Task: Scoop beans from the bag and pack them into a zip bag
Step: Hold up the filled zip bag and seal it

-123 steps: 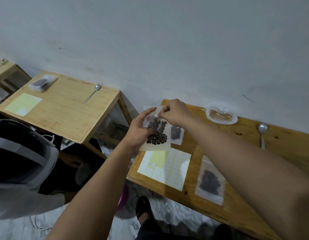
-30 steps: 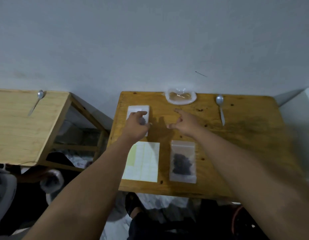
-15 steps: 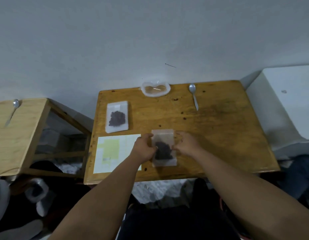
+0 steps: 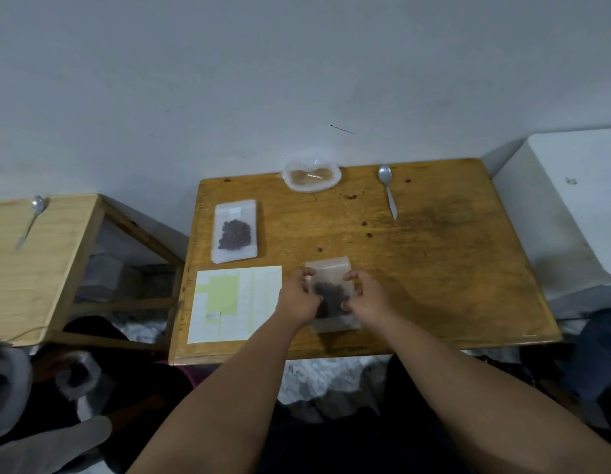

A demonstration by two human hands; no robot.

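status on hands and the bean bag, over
Left hand and right hand both grip the near filled zip bag, one each side. Second bean bag and spoon lie farther back, apart from the hands.

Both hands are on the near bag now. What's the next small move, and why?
Probably lift it and press its top shut: left hand and right hand pinch the zip bag, beans sit inside, and the spoon lies untouched.

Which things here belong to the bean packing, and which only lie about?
Job: zip bag in left hand and right hand; filled zip bag; spoon; rear plastic bag.
Lying about: paper sheet; far-left spoon; white box.
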